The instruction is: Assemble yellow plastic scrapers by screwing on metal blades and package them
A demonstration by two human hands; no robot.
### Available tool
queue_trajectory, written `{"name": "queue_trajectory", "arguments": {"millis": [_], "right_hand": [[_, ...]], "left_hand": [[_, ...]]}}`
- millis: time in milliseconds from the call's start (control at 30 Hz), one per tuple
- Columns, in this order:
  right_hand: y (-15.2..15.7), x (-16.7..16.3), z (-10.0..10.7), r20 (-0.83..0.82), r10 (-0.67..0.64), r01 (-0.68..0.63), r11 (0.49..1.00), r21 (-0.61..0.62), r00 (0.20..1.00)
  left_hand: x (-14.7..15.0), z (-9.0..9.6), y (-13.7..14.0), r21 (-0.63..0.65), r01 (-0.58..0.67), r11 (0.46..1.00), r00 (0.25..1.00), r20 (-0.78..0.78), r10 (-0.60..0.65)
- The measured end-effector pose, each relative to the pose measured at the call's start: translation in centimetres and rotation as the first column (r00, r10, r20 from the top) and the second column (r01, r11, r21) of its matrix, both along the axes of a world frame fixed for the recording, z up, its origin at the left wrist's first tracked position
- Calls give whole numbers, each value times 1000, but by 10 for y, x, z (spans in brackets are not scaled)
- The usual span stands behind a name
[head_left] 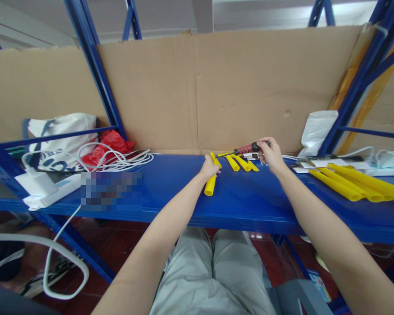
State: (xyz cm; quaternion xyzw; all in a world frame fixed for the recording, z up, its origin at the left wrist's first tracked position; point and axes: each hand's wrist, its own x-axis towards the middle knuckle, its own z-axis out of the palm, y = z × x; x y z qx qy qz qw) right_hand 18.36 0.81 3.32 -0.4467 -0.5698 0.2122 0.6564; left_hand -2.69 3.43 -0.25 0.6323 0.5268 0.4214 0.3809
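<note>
My left hand (210, 167) is closed around a yellow tube (210, 186) above the middle of the blue shelf (170, 183). The tube's round open end faces me. In my right hand (269, 153) is a screwdriver (248, 148) with a red and black handle, gripped near the handle's end. Its thin shaft points left toward the upper part of the held tube; I cannot tell whether the tip touches it. Several shorter yellow tubes (243, 163) lie on the shelf between my hands. Small objects behind them, near my right fingers, are too small to make out.
At right, several longer yellow tubes (351, 183) lie side by side. On the left are a white power strip (52, 197), coiled white cable (128, 161), a red plastic bag (110, 144) and a cloth bag (65, 135). Cardboard (249, 87) walls the back; blue posts (92, 65) frame the shelf.
</note>
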Motion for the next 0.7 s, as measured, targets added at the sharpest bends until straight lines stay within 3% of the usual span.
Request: {"name": "queue_trajectory", "arguments": {"millis": [200,367,567,700], "right_hand": [[-1,-2,0,16,-54,53,998,42,998],[-4,-4,3,-24,-36,35,998,-49,999],[2,-1,-2,36,-84,81,995,64,996],[3,-1,-2,-12,-62,63,998,27,998]], "left_hand": [[0,-1,1,-7,-9,1000,1000,2,9],[1,-1,1,0,-10,1000,1000,-6,10],[0,0,1,-12,-6,1000,1000,3,6],[0,-1,2,-1,2,1000,1000,3,-2]]}}
